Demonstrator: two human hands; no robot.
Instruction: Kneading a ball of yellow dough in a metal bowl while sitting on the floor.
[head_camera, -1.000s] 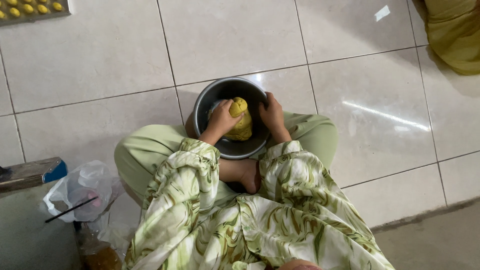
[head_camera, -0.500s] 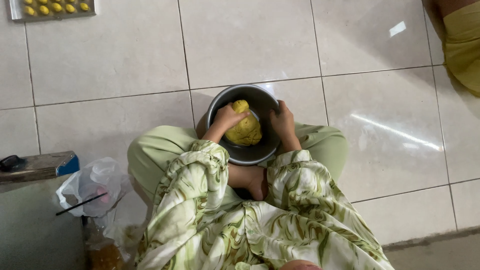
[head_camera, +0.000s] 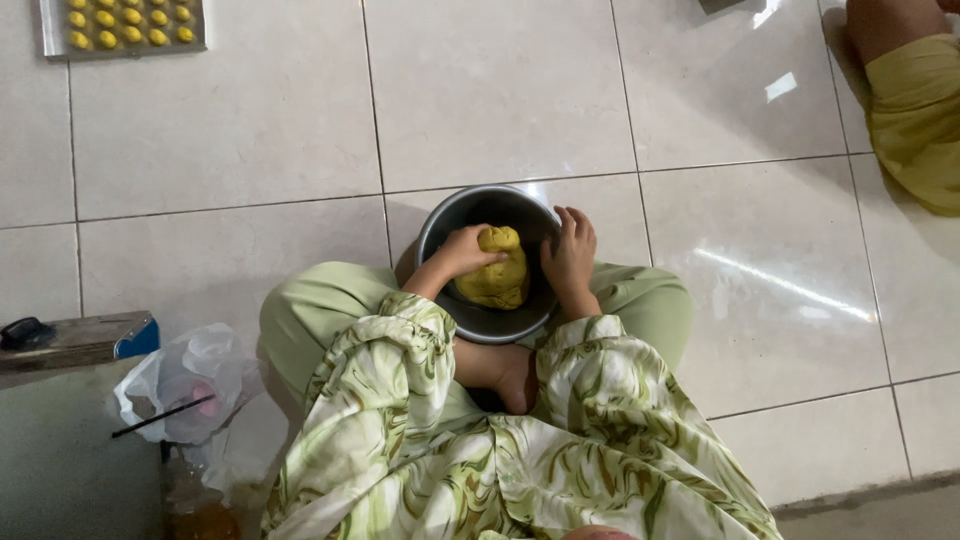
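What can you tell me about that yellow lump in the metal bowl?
The yellow lump looks like soft, matte dough, mustard-coloured, shaped into a rough mound taller than wide with an uneven, creased surface. It sits inside the round grey metal bowl on the tiled floor, between the person's knees. The left hand presses on its top and side; the right hand rests at the bowl's other side.

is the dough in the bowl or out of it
In. The yellow dough sits inside the metal bowl, with the left hand on it and the right hand beside it.
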